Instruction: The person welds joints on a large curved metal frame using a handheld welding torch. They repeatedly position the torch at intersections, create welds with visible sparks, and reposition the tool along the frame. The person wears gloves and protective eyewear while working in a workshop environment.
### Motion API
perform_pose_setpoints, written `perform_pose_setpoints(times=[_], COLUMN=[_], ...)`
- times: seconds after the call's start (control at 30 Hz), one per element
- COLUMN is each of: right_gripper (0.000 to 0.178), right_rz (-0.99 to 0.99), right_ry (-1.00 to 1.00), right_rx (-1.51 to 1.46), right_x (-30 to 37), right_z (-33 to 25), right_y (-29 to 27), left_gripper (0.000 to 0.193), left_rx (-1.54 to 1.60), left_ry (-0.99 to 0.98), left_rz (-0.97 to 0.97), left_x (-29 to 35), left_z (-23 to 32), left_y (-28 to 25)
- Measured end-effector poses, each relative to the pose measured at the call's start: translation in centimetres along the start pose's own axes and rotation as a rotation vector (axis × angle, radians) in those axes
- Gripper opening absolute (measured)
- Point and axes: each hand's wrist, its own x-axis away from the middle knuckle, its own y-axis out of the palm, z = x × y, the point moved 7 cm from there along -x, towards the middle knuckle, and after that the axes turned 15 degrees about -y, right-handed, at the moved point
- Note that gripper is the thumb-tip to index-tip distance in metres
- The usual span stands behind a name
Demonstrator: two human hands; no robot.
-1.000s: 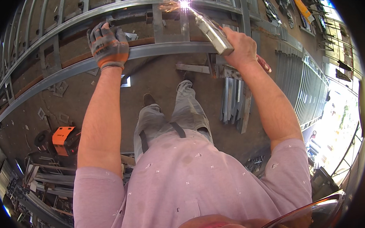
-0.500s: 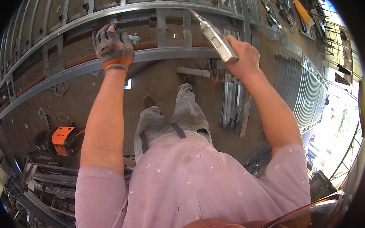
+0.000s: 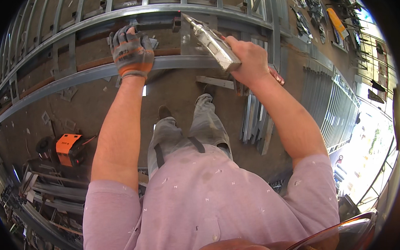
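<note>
My right hand (image 3: 251, 61) is bare and wrapped around a silver laser welding gun (image 3: 214, 47) with a tapered nozzle. The nozzle tip points up and left at the long galvanized steel rail (image 3: 153, 12), where a small red dot shows close to it. My left hand (image 3: 133, 54), in a grey and orange work glove, is closed with curled fingers above the nearer steel rail (image 3: 88, 73). A dark square tube (image 3: 176, 24) sticks out just right of its fingers. What the fingers hold is hidden.
More steel bars form a frame across the far side. An orange and black machine (image 3: 69, 150) stands on the floor at left, beside stacked metal lengths (image 3: 54, 196). Steel profiles (image 3: 254, 122) lie to the right, with a barred panel (image 3: 330, 104) beyond. A yellow object (image 3: 336, 23) lies far right.
My right hand has brought the welding gun left along the far rail, and the red dot has moved left too. My left hand keeps nearly the same place on the frame. The view has shifted slightly.
</note>
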Motion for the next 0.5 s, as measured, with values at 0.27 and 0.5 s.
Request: perform_pose_setpoints(times=[0.27,0.5], right_gripper=[0.039,0.039], right_rz=[-0.066,-0.077], right_ry=[0.024,0.031], right_rx=[0.052,0.018], right_x=[-0.8,-0.8], right_z=[1.2,0.8], right_y=[0.3,0.7], left_gripper=[0.041,0.04], left_rx=[0.012,0.012], left_ry=[0.001,0.002], left_rz=[-0.003,0.0], left_x=[0.2,0.2], left_z=[-0.2,0.1], left_y=[0.1,-0.2])
